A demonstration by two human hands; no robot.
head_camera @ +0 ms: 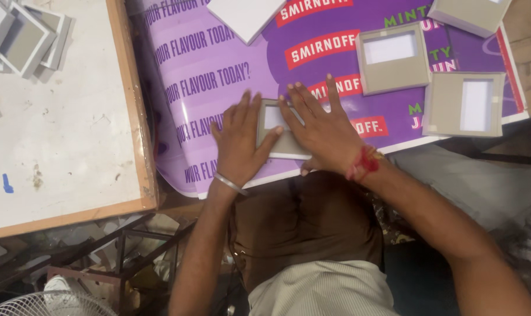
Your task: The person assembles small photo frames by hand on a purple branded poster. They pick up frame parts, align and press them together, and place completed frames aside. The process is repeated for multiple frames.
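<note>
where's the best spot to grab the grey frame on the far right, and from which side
Probably by the wide grey border on the left of that frame, coming from its near edge. It lies flat on the purple sheet, its white window sits toward the right, and the near edge faces open space, with another frame close at its far-left corner.

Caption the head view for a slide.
Both hands, left hand and right hand, press flat on a grey card frame over a purple printed sheet.

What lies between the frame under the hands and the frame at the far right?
In the head view, only bare purple sheet separates the pressed frame from the right frame; the right hand overlaps the near end.
</note>
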